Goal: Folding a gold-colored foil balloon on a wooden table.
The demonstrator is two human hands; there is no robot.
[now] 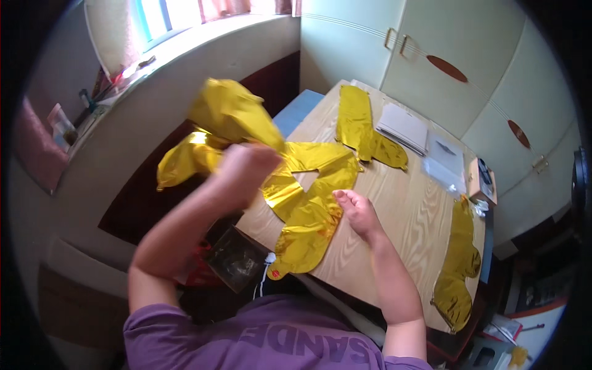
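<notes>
A large flat gold foil balloon (305,237) with a triangular opening lies across the table's left side, its lower end hanging over the near edge. My left hand (250,169), blurred, is closed on crumpled gold foil that rises and drapes past the table's left edge. Whether this raised foil (231,111) belongs to the same balloon I cannot tell. On the balloon's right edge, my right hand (359,213) has thumb and fingers pinched together on the foil. Another flat gold balloon (354,120) rests at the far side, and a third (459,259) lies along the right edge.
The wooden table (394,203) stands before pale cabinets (456,55). Toward its far right are a stack of white sheets (404,126), clear plastic packaging (444,160) and a small wooden box (482,183). A dark box (239,256) sits below the near left edge.
</notes>
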